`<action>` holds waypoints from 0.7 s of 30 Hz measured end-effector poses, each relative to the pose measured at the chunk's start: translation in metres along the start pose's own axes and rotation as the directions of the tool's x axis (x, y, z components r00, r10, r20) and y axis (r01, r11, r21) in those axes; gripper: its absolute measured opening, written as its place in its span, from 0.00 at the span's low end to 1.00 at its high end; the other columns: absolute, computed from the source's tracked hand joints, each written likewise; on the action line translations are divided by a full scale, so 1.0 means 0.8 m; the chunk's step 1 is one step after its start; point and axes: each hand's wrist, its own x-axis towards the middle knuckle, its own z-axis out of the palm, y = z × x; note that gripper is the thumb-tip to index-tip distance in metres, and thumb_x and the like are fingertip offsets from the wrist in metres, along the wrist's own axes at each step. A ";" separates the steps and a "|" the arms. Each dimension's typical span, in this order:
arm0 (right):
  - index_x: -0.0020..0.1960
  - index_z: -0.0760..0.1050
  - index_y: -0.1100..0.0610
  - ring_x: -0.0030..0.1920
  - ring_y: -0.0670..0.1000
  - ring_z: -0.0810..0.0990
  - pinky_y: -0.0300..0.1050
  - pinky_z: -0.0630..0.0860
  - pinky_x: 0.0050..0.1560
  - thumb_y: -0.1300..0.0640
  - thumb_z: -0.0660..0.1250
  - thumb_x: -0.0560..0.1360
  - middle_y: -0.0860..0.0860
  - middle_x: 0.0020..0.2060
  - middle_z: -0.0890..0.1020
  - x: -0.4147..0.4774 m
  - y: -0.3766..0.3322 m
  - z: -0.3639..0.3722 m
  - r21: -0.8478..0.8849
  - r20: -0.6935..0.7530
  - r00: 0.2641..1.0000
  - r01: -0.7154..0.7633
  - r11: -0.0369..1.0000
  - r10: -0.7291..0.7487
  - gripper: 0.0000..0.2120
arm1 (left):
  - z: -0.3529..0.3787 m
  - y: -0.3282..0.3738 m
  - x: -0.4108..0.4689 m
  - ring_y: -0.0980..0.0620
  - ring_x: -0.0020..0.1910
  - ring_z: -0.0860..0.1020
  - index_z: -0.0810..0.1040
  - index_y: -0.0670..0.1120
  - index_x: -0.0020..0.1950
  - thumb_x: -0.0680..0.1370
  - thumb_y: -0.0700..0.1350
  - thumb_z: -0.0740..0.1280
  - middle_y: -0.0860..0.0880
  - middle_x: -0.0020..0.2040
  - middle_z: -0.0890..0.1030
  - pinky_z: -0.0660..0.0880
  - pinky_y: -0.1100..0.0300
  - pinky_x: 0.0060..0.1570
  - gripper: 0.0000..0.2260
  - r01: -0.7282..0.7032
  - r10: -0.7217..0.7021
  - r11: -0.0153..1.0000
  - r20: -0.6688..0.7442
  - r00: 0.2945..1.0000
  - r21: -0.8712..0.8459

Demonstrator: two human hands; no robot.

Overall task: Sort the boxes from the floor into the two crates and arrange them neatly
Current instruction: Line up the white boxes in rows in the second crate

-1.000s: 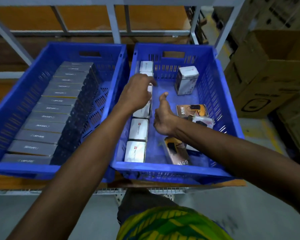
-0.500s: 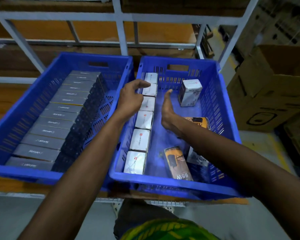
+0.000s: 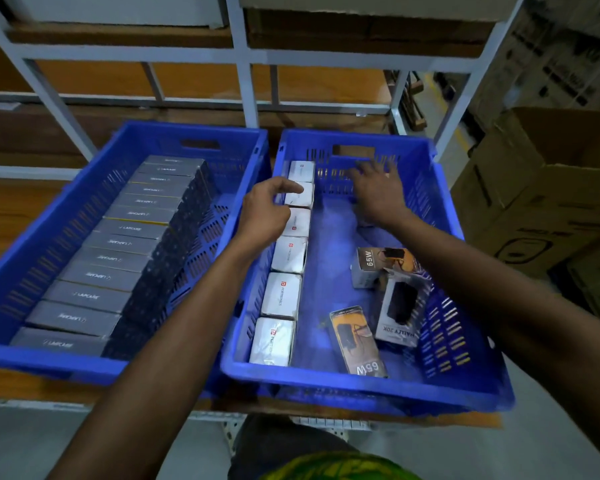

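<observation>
In the right crate (image 3: 361,382), the left hand (image 3: 264,213) pinches the second-farthest box in the row of white boxes (image 3: 281,296) along the crate's left wall. The right hand (image 3: 378,192), fingers spread, hovers blurred near the far wall. Grey boxes (image 3: 118,244) line the left crate (image 3: 49,358).

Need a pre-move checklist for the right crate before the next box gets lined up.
1. White boxes in one line along the right crate's left wall: ok.
2. Left hand on the row's far boxes, grip firm: cannot tell.
3. Right hand spread near the far wall, blurred; anything under it: cannot tell.
4. Far 65W box, near 65W box, Halley 20K box aligned: not ok, scattered at angles.
5. Grey boxes in the left crate neat: ok.
</observation>
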 end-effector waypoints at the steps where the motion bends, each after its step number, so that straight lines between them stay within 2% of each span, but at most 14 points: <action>1: 0.74 0.67 0.57 0.75 0.65 0.64 0.64 0.60 0.74 0.53 0.69 0.76 0.62 0.74 0.68 0.001 0.014 0.001 -0.076 0.020 0.999 -0.045 0.996 0.046 0.29 | -0.001 0.001 -0.002 0.71 0.46 0.77 0.82 0.49 0.56 0.69 0.26 0.58 0.54 0.62 0.82 0.79 0.53 0.48 0.26 0.007 -0.007 1.000 0.004 1.000 -0.014; 3: 0.77 0.61 0.55 0.74 0.67 0.64 0.66 0.66 0.68 0.54 0.71 0.76 0.62 0.76 0.62 0.002 0.037 0.002 -0.037 0.151 0.979 -0.134 0.990 0.138 0.33 | 0.000 0.002 -0.008 0.73 0.40 0.75 0.82 0.49 0.54 0.69 0.25 0.58 0.53 0.64 0.81 0.79 0.48 0.47 0.26 0.022 -0.021 0.999 0.028 0.999 -0.031; 4: 0.79 0.58 0.52 0.72 0.69 0.66 0.65 0.70 0.65 0.56 0.73 0.74 0.62 0.76 0.59 0.008 0.049 0.005 -0.002 0.255 0.956 -0.151 0.989 0.147 0.38 | 0.002 0.004 -0.013 0.70 0.37 0.76 0.82 0.49 0.53 0.69 0.25 0.58 0.52 0.65 0.80 0.79 0.48 0.43 0.25 0.034 -0.033 0.999 0.040 0.999 -0.033; 6: 0.80 0.55 0.48 0.67 0.71 0.72 0.63 0.76 0.61 0.59 0.76 0.71 0.61 0.76 0.56 0.016 0.063 0.006 0.059 0.364 0.924 -0.148 0.987 0.117 0.45 | 0.007 0.008 -0.020 0.61 0.34 0.75 0.83 0.50 0.49 0.69 0.26 0.58 0.52 0.66 0.79 0.73 0.57 0.30 0.23 0.043 -0.044 0.999 0.050 0.998 0.018; 8: 0.79 0.59 0.50 0.62 0.71 0.76 0.61 0.78 0.56 0.59 0.74 0.71 0.62 0.74 0.59 0.019 0.065 0.004 0.050 0.311 0.945 -0.122 0.991 0.101 0.41 | 0.010 0.009 -0.020 0.50 0.35 0.78 0.82 0.50 0.46 0.70 0.28 0.59 0.51 0.64 0.80 0.65 0.68 0.24 0.20 0.008 -0.013 0.991 0.041 0.999 0.137; 10: 0.74 0.65 0.55 0.58 0.69 0.79 0.57 0.77 0.49 0.55 0.75 0.71 0.62 0.71 0.65 0.020 0.064 -0.004 -0.036 0.260 0.960 -0.093 0.995 0.099 0.35 | 0.009 0.014 -0.009 0.46 0.41 0.79 0.83 0.50 0.45 0.70 0.30 0.61 0.47 0.61 0.82 0.69 0.68 0.30 0.17 -0.052 0.029 0.951 0.080 0.996 0.305; 12: 0.64 0.74 0.59 0.56 0.64 0.80 0.53 0.76 0.49 0.45 0.79 0.68 0.61 0.64 0.75 0.022 0.063 -0.016 -0.094 0.299 0.948 -0.082 0.992 0.107 0.31 | 0.009 0.021 0.013 0.45 0.47 0.80 0.85 0.47 0.47 0.72 0.34 0.63 0.45 0.53 0.85 0.77 0.59 0.47 0.13 -0.119 0.059 0.879 0.143 0.988 0.462; 13: 0.57 0.78 0.60 0.53 0.61 0.81 0.51 0.77 0.49 0.40 0.80 0.66 0.60 0.58 0.80 0.025 0.064 -0.021 -0.067 0.312 0.943 -0.096 0.993 0.113 0.30 | 0.009 0.025 0.025 0.44 0.50 0.81 0.85 0.46 0.47 0.72 0.36 0.63 0.46 0.49 0.86 0.78 0.54 0.54 0.13 -0.135 0.058 0.858 0.168 0.984 0.495; 15: 0.47 0.81 0.60 0.47 0.58 0.80 0.51 0.76 0.43 0.35 0.79 0.64 0.59 0.49 0.84 0.031 0.065 -0.029 0.102 0.295 0.942 -0.194 0.976 0.157 0.30 | 0.012 0.034 0.042 0.45 0.49 0.82 0.85 0.47 0.46 0.70 0.37 0.62 0.47 0.45 0.86 0.79 0.50 0.54 0.14 -0.154 0.065 0.872 0.202 0.977 0.464; 16: 0.47 0.80 0.60 0.46 0.57 0.80 0.50 0.73 0.42 0.34 0.79 0.64 0.58 0.49 0.84 0.034 0.060 -0.030 0.217 0.262 0.947 -0.245 0.945 0.185 0.30 | 0.014 0.036 0.046 0.47 0.48 0.82 0.85 0.48 0.45 0.68 0.37 0.60 0.49 0.44 0.86 0.80 0.52 0.52 0.15 -0.171 0.085 0.897 0.221 0.972 0.408; 19: 0.65 0.70 0.61 0.60 0.60 0.79 0.51 0.75 0.50 0.36 0.79 0.65 0.58 0.61 0.80 0.041 0.028 -0.029 0.516 0.168 0.949 -0.317 0.796 0.269 0.40 | 0.019 0.027 0.051 0.54 0.44 0.82 0.84 0.50 0.40 0.68 0.33 0.60 0.53 0.41 0.85 0.79 0.56 0.48 0.17 -0.180 0.098 0.932 0.259 0.961 0.315; 21: 0.69 0.64 0.61 0.64 0.62 0.77 0.56 0.78 0.56 0.39 0.80 0.65 0.58 0.63 0.78 0.050 0.005 -0.024 0.631 0.125 0.944 -0.313 0.710 0.305 0.44 | 0.023 0.020 0.056 0.55 0.40 0.81 0.84 0.49 0.36 0.67 0.34 0.59 0.55 0.36 0.84 0.77 0.58 0.42 0.16 -0.171 0.079 0.929 0.275 0.958 0.327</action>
